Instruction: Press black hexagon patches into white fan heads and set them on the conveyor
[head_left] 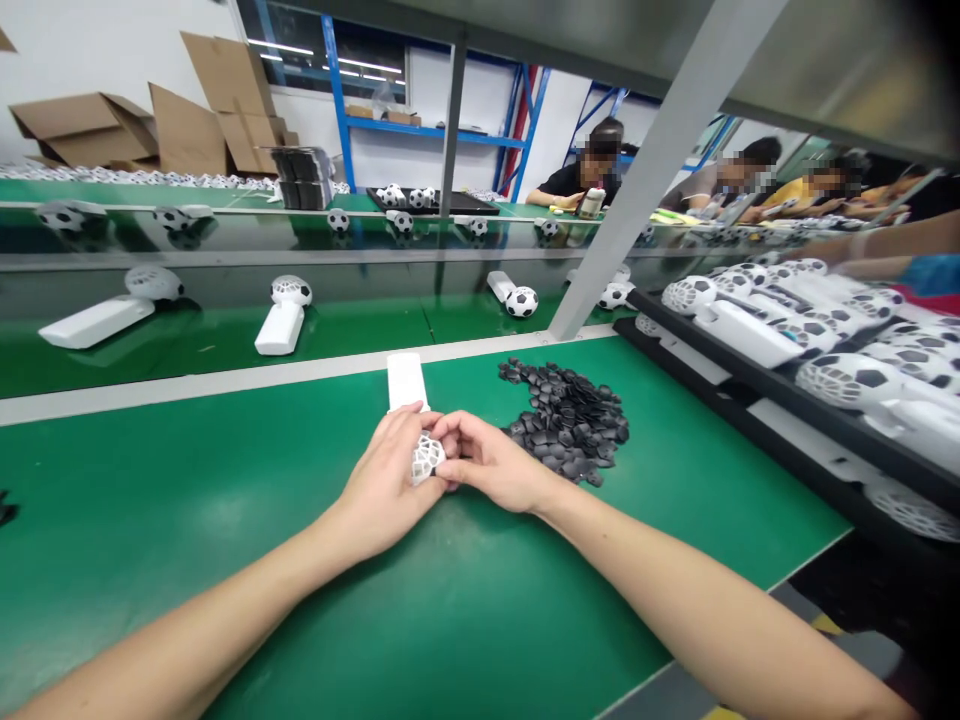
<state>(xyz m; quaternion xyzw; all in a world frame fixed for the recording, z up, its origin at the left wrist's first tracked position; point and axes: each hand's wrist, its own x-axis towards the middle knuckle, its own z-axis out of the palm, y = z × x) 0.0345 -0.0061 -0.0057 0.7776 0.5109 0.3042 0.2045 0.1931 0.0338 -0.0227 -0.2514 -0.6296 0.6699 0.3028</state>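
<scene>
Holding one piece between both hands: a white unit (pixel 408 392), lattice ball head (pixel 427 457) at one end, flat handle (pixel 406 378) at the other. It sits on or just above the green worktop (pixel 420 620), between the hands; contact beneath is hidden. Left hand (pixel 390 470): grip curled over the head from the left, fingers across the join with the handle. Right hand (pixel 484 462): grip pinched in on the head's right edge, thumb on the near side. Small dark patch by the right thumb tip; a black piece or shadow, cannot tell.

Risks, as I judge them. Head is rounded, so uneven thumb pressure from the right could roll it under the left palm and swing the handle sideways. Hard pressure on one spot might bend or crack a thin lattice rib. Loose heap of black pieces (pixel 574 420) lies just beyond the right hand; a careless sweep of that wrist could scatter it. Left fingers cover part of the head, so a slip there might go unseen.

Orientation. Long axis runs nearly straight away from the person, leaning slightly left at the far end. Head nearest the body; handle points away, its far end overlapping the pale strip (pixel 337 370) along the worktop's far edge. Handle broad face up; slight tilt too hard to judge.
</scene>
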